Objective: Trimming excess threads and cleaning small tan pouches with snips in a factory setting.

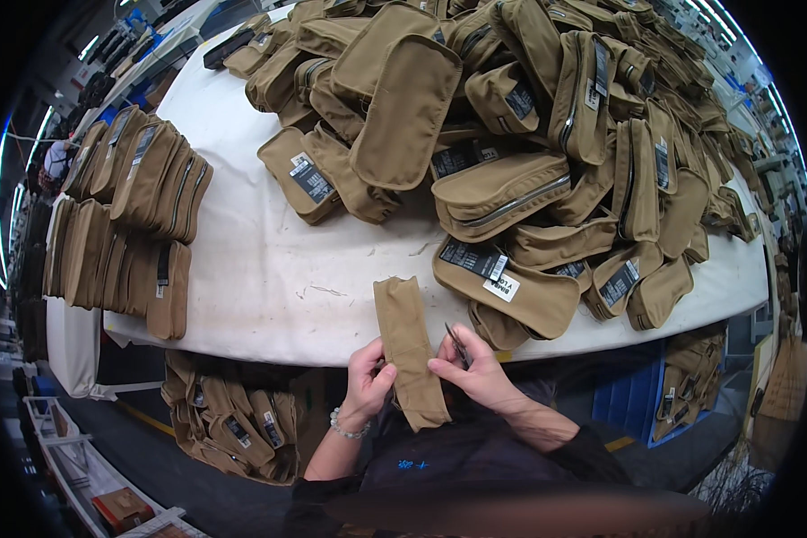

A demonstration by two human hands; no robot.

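Observation:
A tan fabric zip pouch [407, 345] is held on its narrow side in front of me, just past the near edge of the table. My left hand [368, 381] is closed on its left edge, thumb on top. On the opposite edge, my right hand [480, 369] pinches the cloth with thumb and fingers. That same hand also grips small dark metal thread snips [458, 343], their tip pointing up and away from the pouch. The pouch's underside is hidden.
A white-covered table [242, 278] carries a large loose heap of tan pouches [502, 197] with dark tags. Pouches stand in neat rows [121, 255] at the left. Below are a filled bundle of pouches [233, 426] and a blue bin [628, 394].

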